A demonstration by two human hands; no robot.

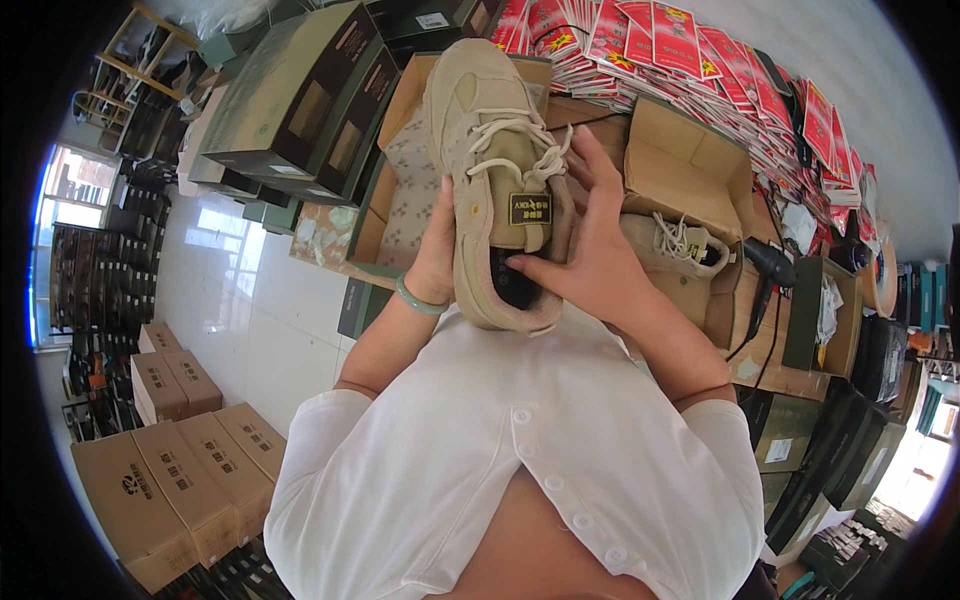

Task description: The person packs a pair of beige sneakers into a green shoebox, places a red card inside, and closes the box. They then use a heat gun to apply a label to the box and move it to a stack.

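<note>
A beige lace-up shoe (478, 180) is held up between my hands, toe pointing away from me, its dark insole showing in the opening. My left hand (436, 250), with a pale green bangle at the wrist, grips the shoe's left side; most of its fingers are hidden behind the shoe. On the right side my right hand (605, 240) closes round it, thumb inside the collar and fingertips by the laces (510, 145). Behind the shoe stands an open shoebox (375, 215) lined with patterned paper. To the right, a second beige shoe (668, 245) lies in or on an open brown box (690, 150).
Dark green shoeboxes (290, 90) are stacked at the far left of the table. Many red printed packets (665, 45) are heaped along the back. A black hair dryer (768, 265) with a cord lies at right, beside a small open box (820, 320). Brown cartons (180, 490) stand at lower left.
</note>
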